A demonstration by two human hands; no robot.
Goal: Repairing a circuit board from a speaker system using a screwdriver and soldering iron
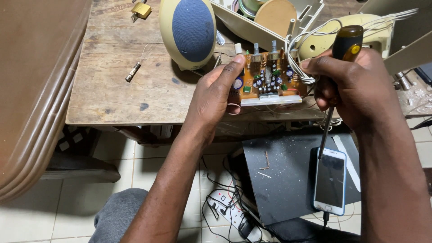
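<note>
My left hand [216,92] grips the left end of an orange circuit board [267,81] studded with capacitors and knobs, held above the front edge of a worn wooden table [117,85]. My right hand [351,83] steadies the board's right end and also holds a screwdriver [346,42] with a dark amber handle, its shaft pointing down towards the floor. A bundle of white wires [306,49] runs from the board's right side up to a cream plastic casing [342,36].
A cream oval speaker with a blue grille [189,31], a brass padlock [141,10] and a small glass fuse [133,72] lie on the table. Below sit a black box [283,175] with a white phone [330,180] on it, a power strip [225,209] and cables. A brown curved furniture edge [31,90] is at left.
</note>
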